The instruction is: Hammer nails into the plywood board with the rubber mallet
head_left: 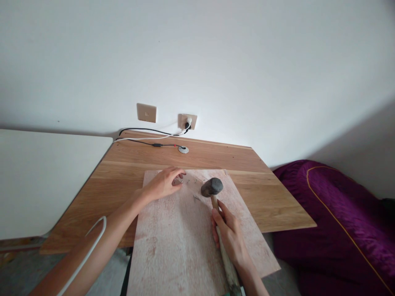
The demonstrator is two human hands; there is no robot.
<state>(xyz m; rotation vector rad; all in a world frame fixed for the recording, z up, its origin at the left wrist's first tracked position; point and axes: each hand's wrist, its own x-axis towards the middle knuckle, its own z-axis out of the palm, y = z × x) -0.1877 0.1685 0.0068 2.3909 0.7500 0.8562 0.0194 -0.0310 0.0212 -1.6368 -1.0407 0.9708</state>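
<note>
A pale pinkish board [173,242] lies on a wooden desk [129,164] and juts over its near edge. My right hand [230,236] is closed around the wooden handle of a hammer [212,187], whose dark head rests on or just above the board. My left hand [163,183] reaches to the board's far part, fingers pinched at small nails [183,181] lying there. Another small nail [196,198] lies near the hammer head.
A white table [40,176] adjoins the desk's left side. Black and white cables [148,139] run from a wall socket [187,121] to a desk grommet [183,149]. A purple cushion or bedding [333,222] lies to the right. A white cord [89,242] crosses my left forearm.
</note>
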